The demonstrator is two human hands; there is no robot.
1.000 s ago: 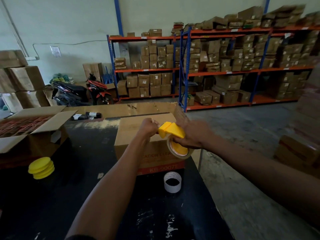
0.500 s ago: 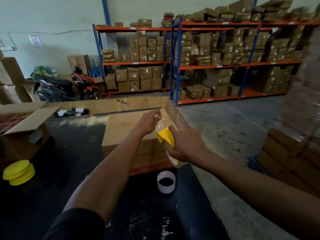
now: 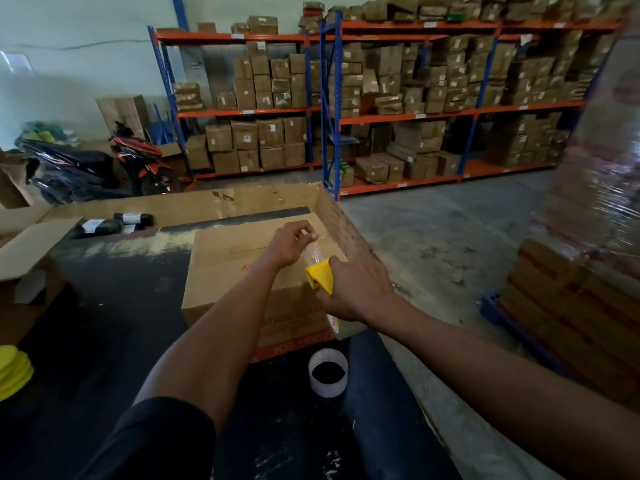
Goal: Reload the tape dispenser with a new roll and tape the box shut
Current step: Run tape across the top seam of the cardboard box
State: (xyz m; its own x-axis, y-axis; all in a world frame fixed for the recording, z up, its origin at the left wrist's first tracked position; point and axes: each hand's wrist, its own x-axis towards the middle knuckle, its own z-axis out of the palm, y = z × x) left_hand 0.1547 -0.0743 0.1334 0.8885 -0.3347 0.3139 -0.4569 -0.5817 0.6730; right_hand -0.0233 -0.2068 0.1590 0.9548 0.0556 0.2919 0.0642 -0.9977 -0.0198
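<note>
Shelving (image 3: 398, 112): blue and orange racks along the far wall, filled with brown cartons.
Table (image 3: 104, 341): dark work surface that fills the near left; it carries the box, the empty core and other items.
Wrapped stack (image 3: 595, 209): tall pile of cartons under clear film at the far right, standing on the floor.
Motorbike (image 3: 100, 168): black and red, parked at the far left before the wall.
Box (image 3: 228, 268): brown carton on the table, centre of the view; its top flaps lie folded down, and red print shows on its near face.
Open carton (image 3: 27, 251): stands at the left edge of the table with one flap raised.
Left hand (image 3: 289, 242): raised over the right part of the box top; thumb and fingertips are pinched closed on the free end of the clear tape.
Right hand (image 3: 356, 289): at the near right corner of the box, wrapped closed around the dispenser, palm down.
Tape dispenser (image 3: 320, 278): yellow, mostly covered by the right hand, just beside the box's right edge; a sliver of its roll shows below the hand.
Clear tape (image 3: 313, 252): short strip stretched from the dispenser up to the left hand's fingertips.
Yellow pads (image 3: 12, 372): stacked discs at the near left edge of the table.
Empty core (image 3: 328, 372): white ring on the table, just near of the box.
Dark bottles (image 3: 114, 223): lying on the table to the far left of the box.
</note>
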